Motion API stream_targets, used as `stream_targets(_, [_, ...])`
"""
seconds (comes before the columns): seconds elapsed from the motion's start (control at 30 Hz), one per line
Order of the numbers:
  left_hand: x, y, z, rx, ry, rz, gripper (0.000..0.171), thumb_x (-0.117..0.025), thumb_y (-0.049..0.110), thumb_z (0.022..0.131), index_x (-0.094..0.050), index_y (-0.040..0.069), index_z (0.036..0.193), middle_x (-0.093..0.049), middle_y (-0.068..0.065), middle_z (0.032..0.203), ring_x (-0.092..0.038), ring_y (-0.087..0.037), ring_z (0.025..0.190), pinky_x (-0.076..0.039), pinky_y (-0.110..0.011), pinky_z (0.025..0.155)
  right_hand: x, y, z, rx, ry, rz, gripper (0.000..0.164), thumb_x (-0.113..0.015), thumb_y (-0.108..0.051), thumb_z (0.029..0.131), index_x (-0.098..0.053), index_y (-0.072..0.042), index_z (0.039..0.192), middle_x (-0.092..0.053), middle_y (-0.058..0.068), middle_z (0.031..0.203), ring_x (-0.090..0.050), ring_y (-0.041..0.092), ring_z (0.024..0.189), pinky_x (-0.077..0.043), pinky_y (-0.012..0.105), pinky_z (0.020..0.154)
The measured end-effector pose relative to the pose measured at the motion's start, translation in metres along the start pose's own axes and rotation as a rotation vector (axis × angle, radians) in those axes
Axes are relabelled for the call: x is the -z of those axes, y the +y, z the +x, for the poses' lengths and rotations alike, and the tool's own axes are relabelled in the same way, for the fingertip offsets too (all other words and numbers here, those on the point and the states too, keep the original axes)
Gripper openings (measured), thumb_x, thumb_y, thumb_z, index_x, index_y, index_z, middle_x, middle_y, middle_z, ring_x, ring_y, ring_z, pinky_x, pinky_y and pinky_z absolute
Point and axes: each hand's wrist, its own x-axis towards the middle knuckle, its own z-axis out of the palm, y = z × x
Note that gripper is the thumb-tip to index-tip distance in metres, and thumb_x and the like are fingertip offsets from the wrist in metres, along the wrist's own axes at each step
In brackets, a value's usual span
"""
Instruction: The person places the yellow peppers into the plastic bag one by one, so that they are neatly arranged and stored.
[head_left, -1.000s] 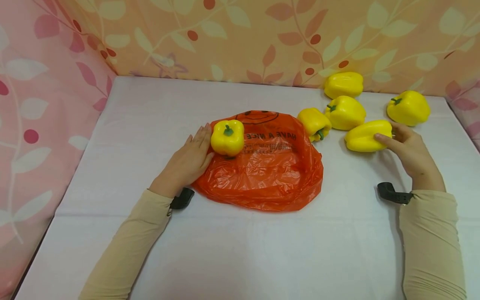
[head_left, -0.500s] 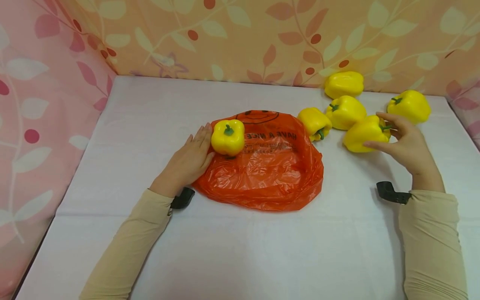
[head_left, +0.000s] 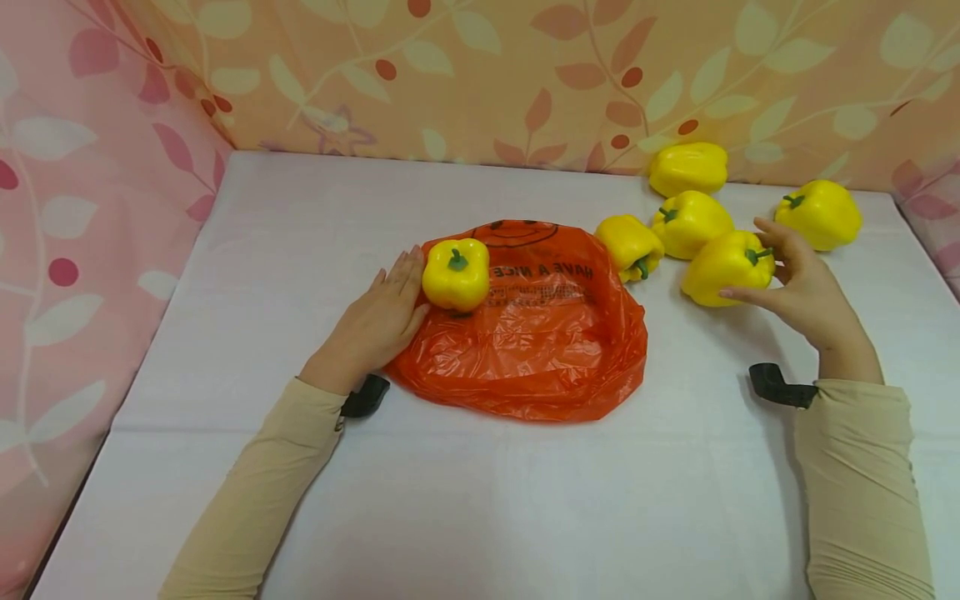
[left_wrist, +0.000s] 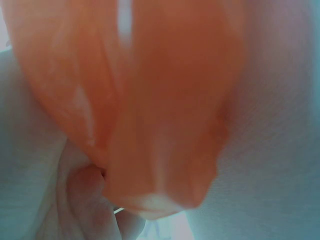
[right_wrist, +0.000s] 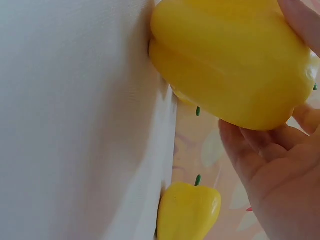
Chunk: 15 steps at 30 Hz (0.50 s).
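In the head view my left hand [head_left: 382,312] lies at the left edge of a red plastic bag [head_left: 532,350], its fingers straight and together. Beside those fingers a yellow bell pepper [head_left: 455,277] stands on the bag, green stem up. The bag fills much of the left wrist view. My right hand [head_left: 813,292] grips another yellow bell pepper [head_left: 723,271], thumb on the near side and fingers behind it. This pepper leans, its stem pointing up and toward the palm. In the right wrist view it is large and close, with its lower end near the white cloth.
Several more yellow bell peppers lie at the back right: one pepper [head_left: 628,247] against the bag, one [head_left: 693,225] just behind the gripped one, another [head_left: 687,169] by the back curtain, and one [head_left: 819,215] beyond my right hand. Flowered curtain [head_left: 480,83] borders the white-covered table [head_left: 525,508].
The pepper in my right hand has turned from lying sideways to leaning with its stem raised, and has shifted slightly left. My left hand, the bag and the other peppers keep their places.
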Motion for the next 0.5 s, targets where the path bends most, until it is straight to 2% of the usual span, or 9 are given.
stream_targets(0.2, [-0.0002, 0.0001, 0.0008, 0.002, 0.003, 0.001, 0.069, -0.041, 0.025, 0.101, -0.002, -0.004, 0.149, -0.005, -0.018, 0.156, -0.005, -0.029, 0.143, -0.010, -0.047, 0.114, -0.0006, 0.0007, 0.0021, -0.047, -0.046, -0.004, 0.093, -0.071, -0.029, 0.085, -0.010, -0.016, 0.153, -0.011, 0.016, 0.156, -0.019, 0.045, 0.134, -0.015, 0.060, 0.109])
stream_targets(0.37, [-0.0002, -0.0002, 0.0008, 0.010, 0.000, -0.002, 0.069, -0.041, 0.026, 0.101, -0.002, -0.004, 0.149, -0.005, -0.017, 0.156, -0.005, -0.028, 0.143, -0.011, -0.047, 0.114, -0.0023, 0.0007, 0.0036, -0.028, -0.053, -0.012, 0.086, -0.071, -0.029, 0.085, -0.020, -0.010, 0.151, -0.024, 0.019, 0.150, -0.028, 0.042, 0.127, -0.022, 0.062, 0.106])
stream_targets(0.5, [-0.0006, -0.0002, 0.0006, 0.013, -0.001, -0.002, 0.069, -0.041, 0.026, 0.101, -0.002, -0.003, 0.149, -0.004, -0.017, 0.156, -0.005, -0.028, 0.143, -0.010, -0.046, 0.114, -0.0033, 0.0003, 0.0034, -0.013, -0.042, -0.022, 0.082, -0.072, -0.027, 0.084, -0.025, -0.008, 0.149, -0.030, 0.019, 0.144, -0.031, 0.039, 0.124, -0.024, 0.060, 0.105])
